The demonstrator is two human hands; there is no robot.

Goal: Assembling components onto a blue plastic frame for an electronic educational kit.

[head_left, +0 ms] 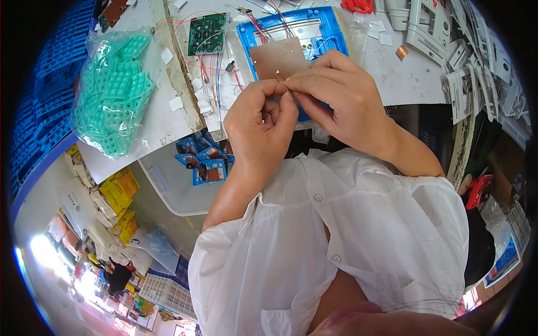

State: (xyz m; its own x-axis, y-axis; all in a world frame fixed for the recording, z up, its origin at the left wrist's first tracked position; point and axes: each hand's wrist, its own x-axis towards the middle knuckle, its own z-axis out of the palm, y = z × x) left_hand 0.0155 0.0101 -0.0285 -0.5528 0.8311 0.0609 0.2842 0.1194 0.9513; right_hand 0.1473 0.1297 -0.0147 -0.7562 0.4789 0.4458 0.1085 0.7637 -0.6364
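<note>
My left hand (259, 123) and my right hand (350, 101) meet at the near edge of a brown circuit board (274, 55). Each hand is closed in a pinch at a thin wire (284, 83) with a small pale end. The fingertips hide part of it. That board rests over a blue plastic housing (334, 25), whose inside shows a metal-coloured panel and more wires. To the left lies a green circuit board (206, 35), with red, blue and white wires (212, 84) trailing near it.
A clear bag of green keypads (120, 84) lies on the left of the table, beside stacked blue plastic parts (42, 84). White plastic panels (426, 33) are heaped at the right. Below the table edge, a translucent bin (168, 187) holds small blue pieces (210, 171).
</note>
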